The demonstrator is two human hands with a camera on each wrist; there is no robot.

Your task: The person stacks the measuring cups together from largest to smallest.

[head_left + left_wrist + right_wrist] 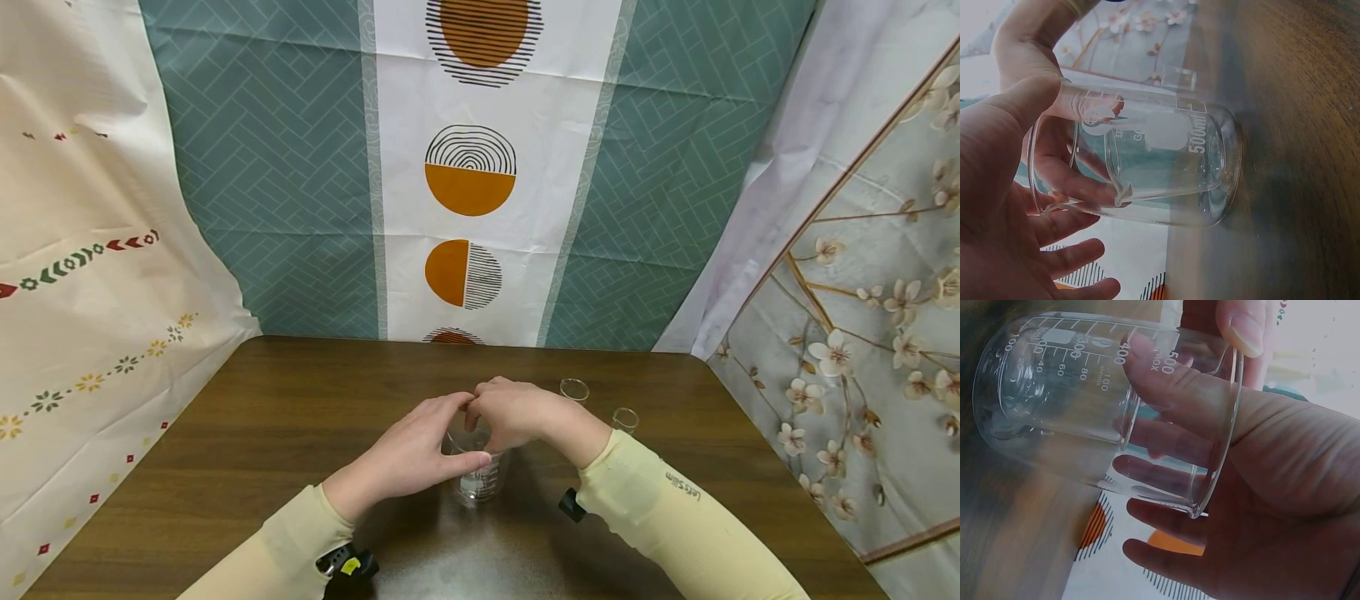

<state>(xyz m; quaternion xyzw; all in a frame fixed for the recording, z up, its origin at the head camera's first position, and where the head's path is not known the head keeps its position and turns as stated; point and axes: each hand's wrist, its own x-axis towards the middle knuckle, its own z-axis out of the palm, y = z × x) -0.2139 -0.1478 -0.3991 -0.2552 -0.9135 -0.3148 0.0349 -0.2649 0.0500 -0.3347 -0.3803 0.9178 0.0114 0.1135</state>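
Observation:
A large clear glass beaker (480,483), marked 500ml in the left wrist view, stands upright on the brown table. Inside it sits a smaller graduated glass beaker (1163,165), its rim well below the larger one's. My left hand (412,450) holds the large beaker near its mouth, thumb on one side and fingers on the other. Reaching down through the mouth, my right hand (521,417) pinches the small beaker's rim, thumb against it in the right wrist view. Two of its fingers stay outside, beyond the large rim.
Two more small glass vessels stand on the table to the right, one farther back (574,389) and one nearer (626,420), partly behind the right forearm. Patterned cloths hang behind the table (300,400) and along both sides.

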